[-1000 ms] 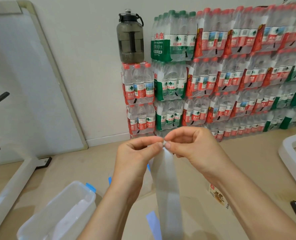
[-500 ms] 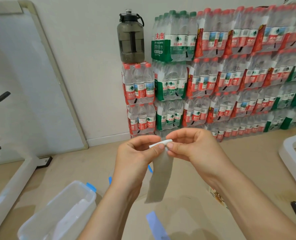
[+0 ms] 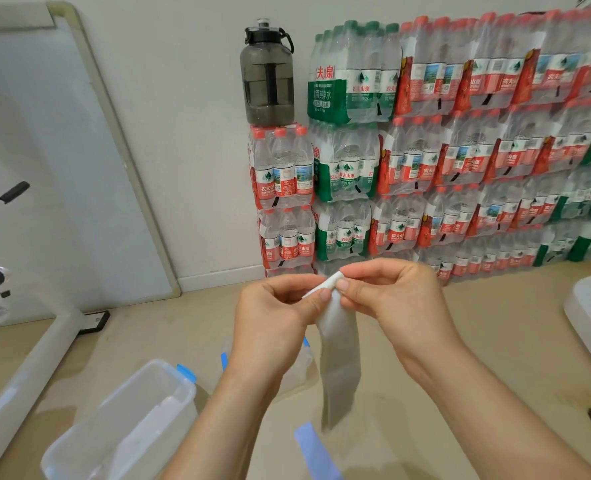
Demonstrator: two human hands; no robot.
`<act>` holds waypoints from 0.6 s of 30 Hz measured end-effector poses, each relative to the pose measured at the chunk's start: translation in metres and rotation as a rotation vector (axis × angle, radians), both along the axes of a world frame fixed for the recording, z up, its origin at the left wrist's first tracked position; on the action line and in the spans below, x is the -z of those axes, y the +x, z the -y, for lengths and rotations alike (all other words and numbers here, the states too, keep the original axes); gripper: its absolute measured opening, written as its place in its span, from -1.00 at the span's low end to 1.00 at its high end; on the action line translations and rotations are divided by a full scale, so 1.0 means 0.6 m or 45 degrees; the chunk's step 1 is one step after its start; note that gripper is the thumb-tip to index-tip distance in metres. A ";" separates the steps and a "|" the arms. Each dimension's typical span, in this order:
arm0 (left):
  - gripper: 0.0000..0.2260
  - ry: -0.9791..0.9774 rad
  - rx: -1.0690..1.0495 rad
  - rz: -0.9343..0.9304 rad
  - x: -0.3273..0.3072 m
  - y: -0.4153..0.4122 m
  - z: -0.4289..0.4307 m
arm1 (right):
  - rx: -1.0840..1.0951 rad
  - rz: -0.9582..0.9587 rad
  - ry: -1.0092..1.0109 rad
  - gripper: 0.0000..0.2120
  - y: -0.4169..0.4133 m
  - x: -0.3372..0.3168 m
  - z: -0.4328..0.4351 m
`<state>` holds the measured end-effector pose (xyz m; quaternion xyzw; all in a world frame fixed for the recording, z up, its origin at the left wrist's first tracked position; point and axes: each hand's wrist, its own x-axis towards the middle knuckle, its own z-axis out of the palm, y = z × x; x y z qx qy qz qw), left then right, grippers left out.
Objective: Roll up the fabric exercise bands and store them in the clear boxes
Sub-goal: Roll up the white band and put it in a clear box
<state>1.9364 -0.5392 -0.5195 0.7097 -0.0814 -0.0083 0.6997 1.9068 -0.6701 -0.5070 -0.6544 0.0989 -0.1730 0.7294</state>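
Observation:
A pale grey fabric exercise band (image 3: 339, 355) hangs in front of me, its top end wound into a small tight roll. My left hand (image 3: 273, 317) pinches the roll's left end between thumb and forefinger. The right end of the roll is pinched by my right hand (image 3: 387, 299). The loose tail dangles down to about knee height, blurred at its tip. A clear plastic box (image 3: 121, 427) with blue clips stands open on the floor at lower left, with a pale band lying inside it.
A blue strip (image 3: 316, 452) lies on the beige floor below the band. Stacked packs of water bottles (image 3: 425, 161) line the wall, a dark jug (image 3: 267, 74) on top. A whiteboard (image 3: 45, 161) leans at left; white equipment frames (image 3: 27, 368) flank both sides.
The roll at the band's top has grown and tilted as both hands turned it. The hanging tail has shortened and swings.

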 end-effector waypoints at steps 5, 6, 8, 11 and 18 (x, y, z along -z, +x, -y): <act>-0.90 0.077 0.048 0.050 0.002 -0.002 -0.002 | 0.007 -0.002 -0.018 -0.86 0.004 0.007 -0.001; -0.90 0.082 0.045 0.063 0.002 -0.001 -0.002 | -0.004 -0.003 0.000 -0.87 0.005 0.007 -0.001; -0.90 0.098 0.013 0.092 0.004 0.002 -0.003 | -0.033 -0.012 0.027 -0.87 0.005 0.007 -0.001; -0.88 0.121 -0.060 0.139 0.005 0.007 -0.006 | -0.102 -0.052 0.047 -0.89 0.004 0.006 -0.002; -0.85 0.073 -0.055 0.163 0.008 0.009 0.000 | -0.209 -0.125 0.011 -0.89 0.000 0.004 0.012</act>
